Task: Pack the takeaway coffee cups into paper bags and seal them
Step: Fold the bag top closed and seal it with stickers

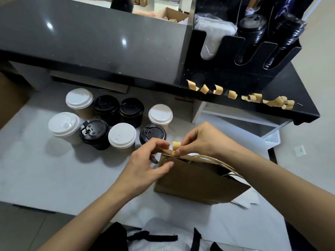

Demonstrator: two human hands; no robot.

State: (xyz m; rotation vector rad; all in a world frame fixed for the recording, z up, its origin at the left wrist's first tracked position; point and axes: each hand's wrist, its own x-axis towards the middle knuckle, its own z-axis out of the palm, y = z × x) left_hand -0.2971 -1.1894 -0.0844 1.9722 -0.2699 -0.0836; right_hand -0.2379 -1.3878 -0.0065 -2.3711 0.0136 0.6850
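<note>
A brown paper bag (195,180) with twisted paper handles stands on the white counter (54,174) in front of me. My right hand (201,140) pinches a curled strip of tan tape (176,148) against the bag's top left edge. My left hand (145,163) holds the bag's left upper corner, thumb on its front face. Several lidded coffee cups (112,122), some with white lids and some with black lids, stand grouped left of the bag. What is inside the bag is hidden.
Several cut tape strips (253,97) hang along the edge of a black shelf (297,98) at the right. A black lid and cup dispenser (241,44) stands on it. A raised dark grey counter (90,42) runs behind the cups.
</note>
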